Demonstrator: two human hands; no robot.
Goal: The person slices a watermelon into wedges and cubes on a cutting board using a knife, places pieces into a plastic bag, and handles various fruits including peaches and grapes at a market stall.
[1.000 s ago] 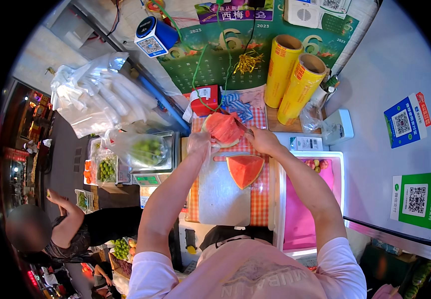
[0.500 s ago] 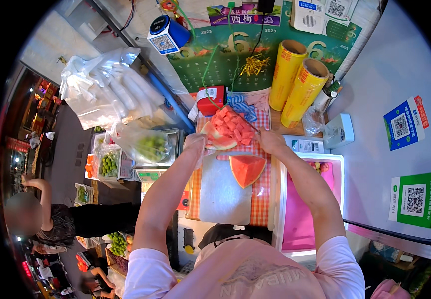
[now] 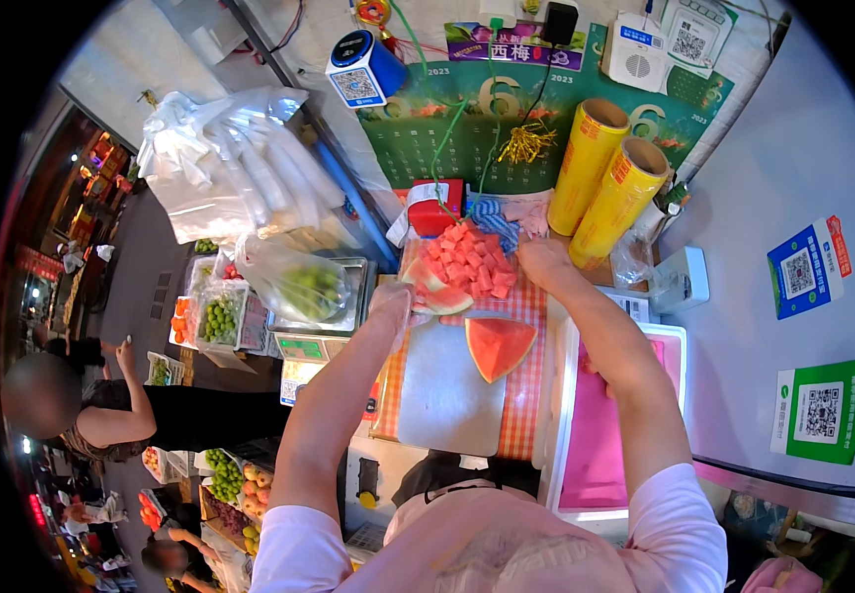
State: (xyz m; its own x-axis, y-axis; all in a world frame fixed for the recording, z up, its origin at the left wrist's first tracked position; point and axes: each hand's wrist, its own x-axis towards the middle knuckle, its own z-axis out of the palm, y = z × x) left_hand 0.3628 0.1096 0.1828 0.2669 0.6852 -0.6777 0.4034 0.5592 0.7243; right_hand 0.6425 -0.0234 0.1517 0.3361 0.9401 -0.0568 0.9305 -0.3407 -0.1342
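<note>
A heap of red watermelon cubes lies at the far end of the cutting board. At its near left is a strip of watermelon rind with pale green edges. My left hand, in a clear plastic glove, is closed at the rind's left end, fingers partly hidden by the film. My right hand is right of the cubes, close to the pink cloth, its fingers curled; whatever it holds is hidden. Nearer me, a large watermelon wedge rests across the board's right edge.
Two yellow film rolls stand beyond my right hand. A white foam box with a pink lining is on the right. Bagged green fruit sits on a metal tray at left, below hanging plastic bags. A person stands at far left.
My right hand has moved away from the cubes toward the pink cloth; the thin dark blade seen beside the cubes no longer shows. My left hand stays by the rind. The view has shifted slightly.
</note>
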